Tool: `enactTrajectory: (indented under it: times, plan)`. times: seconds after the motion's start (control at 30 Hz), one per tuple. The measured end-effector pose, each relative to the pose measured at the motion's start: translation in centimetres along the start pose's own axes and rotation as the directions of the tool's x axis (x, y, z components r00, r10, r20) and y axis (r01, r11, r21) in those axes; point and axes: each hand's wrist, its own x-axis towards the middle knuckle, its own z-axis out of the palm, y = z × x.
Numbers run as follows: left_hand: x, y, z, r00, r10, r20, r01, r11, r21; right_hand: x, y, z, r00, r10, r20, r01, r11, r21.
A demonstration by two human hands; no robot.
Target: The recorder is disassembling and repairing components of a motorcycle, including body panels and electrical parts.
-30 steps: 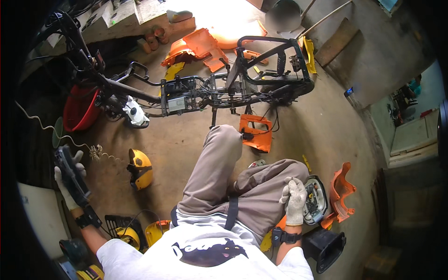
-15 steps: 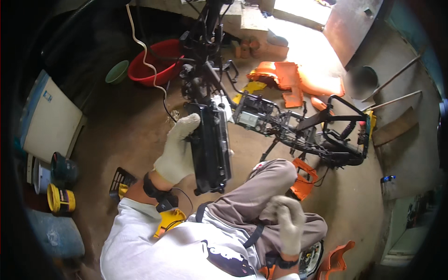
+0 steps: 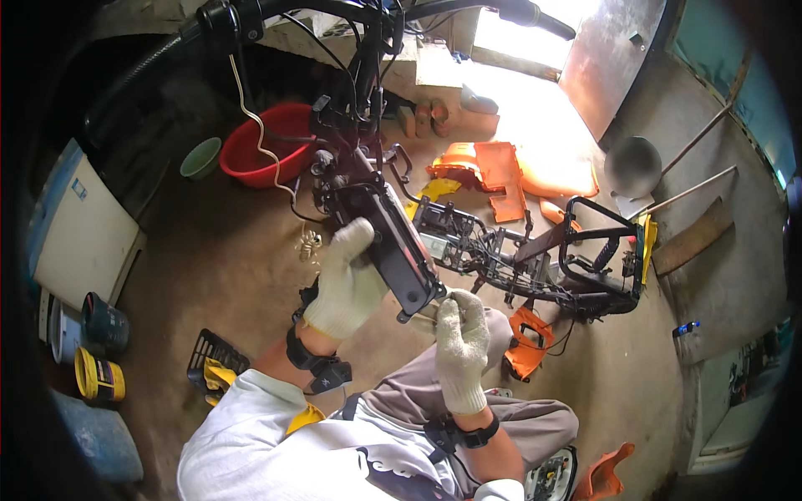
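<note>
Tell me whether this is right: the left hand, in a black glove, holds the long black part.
Not quite: the head view shows that the glove is off-white, not black. The left hand does hold the long black part.

Head-worn fisheye, facing down and forward.
Wearer's shirt (image 3: pixel 251 434) near at seven o'clock; bright doorway (image 3: pixel 526 37) farther off at one.
</note>
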Motion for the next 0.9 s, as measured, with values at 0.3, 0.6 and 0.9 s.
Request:
enactTrajectory:
  times: [0.3,0.6,0.9]
  plan:
    - [-2.4,0.2,-5.1,0.997,0.037,-0.071,-0.007,0.919,0.394,0.5,1.8,2.2,0.985,0.132,0.110,-0.136,0.990,0.034]
    - [-3.4,1.0,-8.8,0.995,-0.001,-0.101,0.023,0.976,0.219,0.7,3.9,3.6,0.952,0.163,0.261,-0.162,0.987,-0.027]
    - [-5.6,3.7,-11.2,0.895,0.400,-0.195,0.125,0.194,0.973,2.6,0.3,3.6,0.922,-0.103,0.372,0.267,0.867,-0.420]
